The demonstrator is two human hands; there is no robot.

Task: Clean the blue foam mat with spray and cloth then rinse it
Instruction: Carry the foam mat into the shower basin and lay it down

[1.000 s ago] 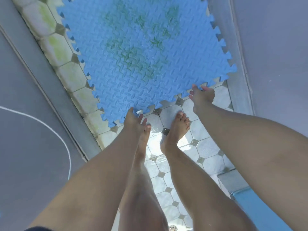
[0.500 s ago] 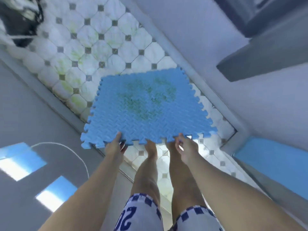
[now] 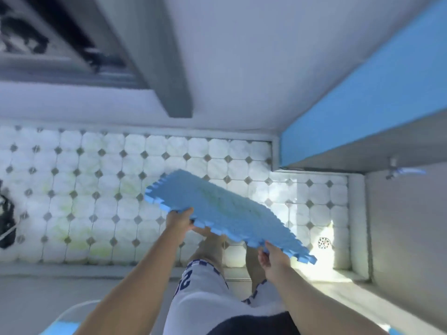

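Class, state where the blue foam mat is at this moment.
In the head view the mat is centre frame, lifted off the tiled floor and tilted, gripped along its near edge by the left hand and right hand.

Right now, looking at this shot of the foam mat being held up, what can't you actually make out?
Head view only:
- Underside of the blue foam mat: faces away from the camera.
- Fingers of the left hand and right hand: tucked under the mat's edge.
- Green stain: motion blur smears it.
- Feet: hidden behind the mat.
- Dark object on the left: cut off by the frame edge.
- Spray and cloth: not in view.
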